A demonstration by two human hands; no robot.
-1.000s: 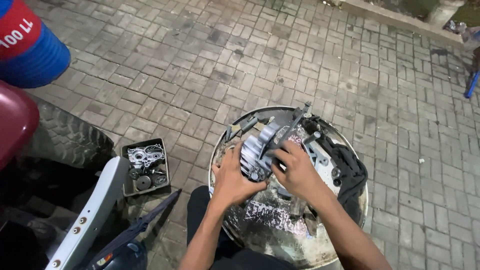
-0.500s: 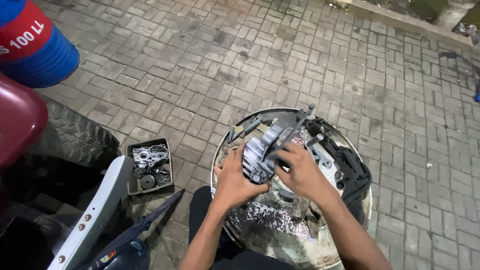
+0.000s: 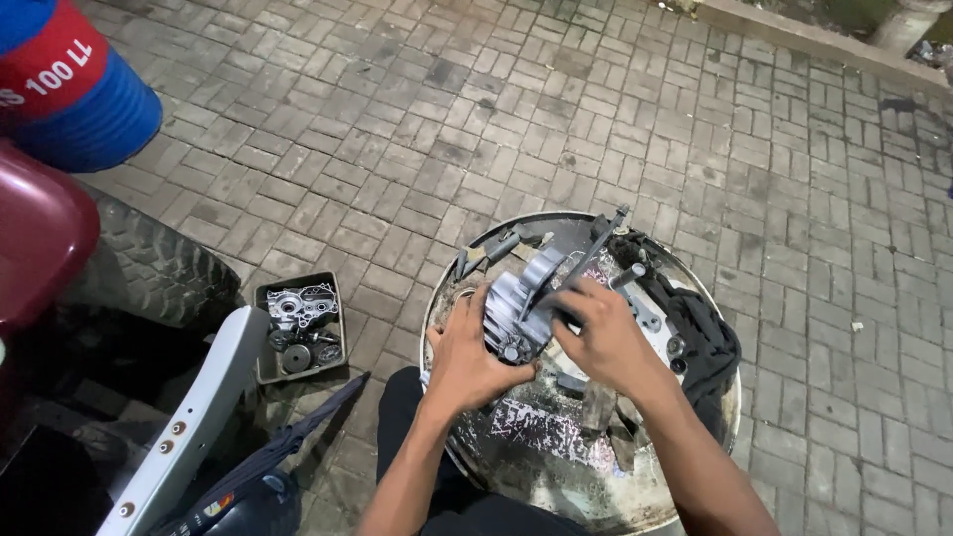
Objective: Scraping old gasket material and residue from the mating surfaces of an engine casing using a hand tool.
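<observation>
Engine part: finned grey metal casting [image 3: 521, 303], sitting in a round metal pan [image 3: 447, 298] on the brick paving [image 3: 496, 119], just in front of the person's knees.
Left hand: left hand [image 3: 467, 362] cupped against the near-left side of the casting, fingers wrapped on the fins; a closed, bracing hold.
Right hand: right hand [image 3: 606, 337] laid over the right side of the casting, fingers curled down on it; whether it also pinches a small tool or fastener, I cannot tell.
Pan contents: black cloth [image 3: 705, 342] at the right rim, loose rods and small parts behind the casting, oily film on the pan floor.
Nearby: small tray of parts [image 3: 298, 328] to the left, tyre [image 3: 149, 268] beyond it, blue and red drum [image 3: 69, 89] top left.
Doing it well: judged from this hold, keep the left hand as the steady brace and let only the right work. Keep the casting over the pan so loose bits drop inside. Oily fins look slippery; grip on edges, not flats.
</observation>
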